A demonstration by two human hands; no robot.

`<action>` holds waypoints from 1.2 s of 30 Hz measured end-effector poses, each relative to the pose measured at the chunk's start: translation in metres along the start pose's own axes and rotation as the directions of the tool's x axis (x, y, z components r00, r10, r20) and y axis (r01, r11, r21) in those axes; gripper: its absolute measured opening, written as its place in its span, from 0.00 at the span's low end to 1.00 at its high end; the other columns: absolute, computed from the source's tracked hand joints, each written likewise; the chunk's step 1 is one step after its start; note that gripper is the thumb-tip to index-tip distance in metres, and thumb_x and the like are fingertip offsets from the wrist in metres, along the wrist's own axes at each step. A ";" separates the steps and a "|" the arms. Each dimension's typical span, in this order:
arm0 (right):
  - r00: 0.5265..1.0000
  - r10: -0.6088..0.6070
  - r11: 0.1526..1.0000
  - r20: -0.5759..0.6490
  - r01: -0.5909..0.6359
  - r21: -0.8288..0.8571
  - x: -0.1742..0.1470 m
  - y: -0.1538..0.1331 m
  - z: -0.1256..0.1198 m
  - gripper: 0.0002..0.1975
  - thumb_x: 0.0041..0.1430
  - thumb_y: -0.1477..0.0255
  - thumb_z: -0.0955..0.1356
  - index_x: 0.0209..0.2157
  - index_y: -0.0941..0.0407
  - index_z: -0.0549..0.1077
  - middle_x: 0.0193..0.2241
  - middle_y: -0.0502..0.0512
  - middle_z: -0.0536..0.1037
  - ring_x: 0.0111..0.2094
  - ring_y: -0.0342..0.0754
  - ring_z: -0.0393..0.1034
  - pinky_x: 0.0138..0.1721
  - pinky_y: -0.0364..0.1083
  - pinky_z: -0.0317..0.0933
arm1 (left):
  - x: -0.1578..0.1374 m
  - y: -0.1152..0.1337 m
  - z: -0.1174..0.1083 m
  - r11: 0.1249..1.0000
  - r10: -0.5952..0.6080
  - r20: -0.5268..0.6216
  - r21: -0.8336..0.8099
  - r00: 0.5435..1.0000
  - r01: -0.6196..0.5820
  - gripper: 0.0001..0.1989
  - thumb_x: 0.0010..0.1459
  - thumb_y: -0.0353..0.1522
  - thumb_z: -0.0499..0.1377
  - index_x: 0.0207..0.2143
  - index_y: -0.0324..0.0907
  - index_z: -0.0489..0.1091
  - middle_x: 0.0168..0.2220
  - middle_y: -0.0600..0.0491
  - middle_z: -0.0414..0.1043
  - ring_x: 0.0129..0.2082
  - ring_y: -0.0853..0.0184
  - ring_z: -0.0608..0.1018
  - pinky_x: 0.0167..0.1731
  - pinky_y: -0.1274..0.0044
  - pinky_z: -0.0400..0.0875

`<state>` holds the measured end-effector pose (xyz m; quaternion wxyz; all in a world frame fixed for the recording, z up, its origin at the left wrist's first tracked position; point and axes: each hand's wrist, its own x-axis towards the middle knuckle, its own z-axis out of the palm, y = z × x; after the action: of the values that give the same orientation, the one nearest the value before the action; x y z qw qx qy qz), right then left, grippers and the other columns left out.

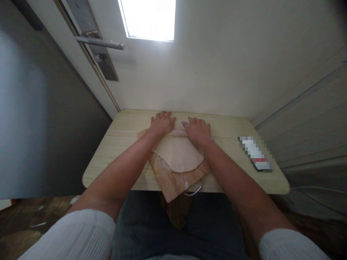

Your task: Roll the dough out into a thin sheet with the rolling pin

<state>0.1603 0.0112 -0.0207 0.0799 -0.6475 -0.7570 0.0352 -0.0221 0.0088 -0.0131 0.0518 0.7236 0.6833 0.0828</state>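
Note:
A pale sheet of dough lies on a wooden board, its rounded near edge reaching toward me. Along its far side runs a thick rolled-looking ridge between my hands; whether a rolling pin is inside cannot be made out. My left hand rests palm down at the far left end of this ridge, fingers spread. On the other end lies my right hand, also palm down, with fingers stretched forward and apart. Both palms hide what is directly beneath them.
The board sits askew on a light wooden table, one corner past the front edge, with a metal loop handle beside it. A phone lies at the right. Behind the table stands a door with a lever handle.

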 end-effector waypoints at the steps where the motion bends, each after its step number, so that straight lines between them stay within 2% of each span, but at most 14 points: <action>1: 1.000 0.001 1.000 -0.016 -0.001 -0.003 -0.003 -0.001 0.000 0.33 0.71 0.50 0.51 0.65 0.54 0.64 0.64 0.64 0.67 0.63 0.65 0.58 0.61 0.68 0.49 | -0.001 0.000 0.000 1.000 -0.009 0.004 -0.015 1.000 0.009 0.29 0.70 0.46 0.38 0.68 0.48 0.56 0.70 0.43 0.55 0.67 0.49 0.60 0.61 0.49 0.58; 13: 0.999 0.011 0.999 -0.046 -0.013 -0.041 -0.020 -0.006 -0.005 0.31 0.71 0.52 0.54 0.64 0.54 0.66 0.61 0.65 0.70 0.61 0.64 0.61 0.60 0.65 0.51 | 0.005 -0.004 0.005 0.993 -0.053 0.115 -0.101 0.992 0.065 0.32 0.66 0.45 0.42 0.70 0.49 0.52 0.71 0.44 0.53 0.68 0.45 0.60 0.61 0.46 0.56; 19: 0.999 0.007 0.999 -0.054 -0.009 -0.038 -0.022 -0.006 -0.004 0.30 0.71 0.52 0.54 0.62 0.54 0.68 0.59 0.65 0.72 0.60 0.64 0.63 0.59 0.65 0.52 | -0.001 -0.002 0.003 0.990 -0.068 0.095 -0.117 0.993 0.079 0.36 0.63 0.51 0.46 0.70 0.48 0.52 0.72 0.44 0.51 0.69 0.44 0.57 0.63 0.46 0.53; 30: 0.994 -0.038 0.998 -0.100 0.032 -0.059 -0.037 -0.006 -0.004 0.28 0.72 0.54 0.54 0.59 0.54 0.71 0.56 0.64 0.75 0.57 0.62 0.64 0.57 0.62 0.52 | -0.014 -0.001 0.002 0.995 -0.039 0.087 -0.086 0.995 0.047 0.33 0.65 0.45 0.44 0.71 0.49 0.51 0.72 0.44 0.50 0.70 0.48 0.57 0.64 0.48 0.54; 36: 0.993 -0.040 0.997 -0.107 0.033 -0.073 -0.051 -0.008 -0.004 0.28 0.73 0.54 0.53 0.58 0.54 0.71 0.56 0.64 0.75 0.57 0.61 0.64 0.56 0.60 0.50 | -0.029 0.001 0.003 1.000 0.009 0.013 -0.026 1.000 -0.009 0.31 0.66 0.43 0.44 0.70 0.48 0.54 0.72 0.44 0.52 0.69 0.48 0.58 0.63 0.47 0.55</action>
<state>0.1609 -0.0410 -0.0192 0.0985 -0.6369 -0.7641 -0.0283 -0.0220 -0.0204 -0.0169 0.0653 0.7264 0.6787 0.0870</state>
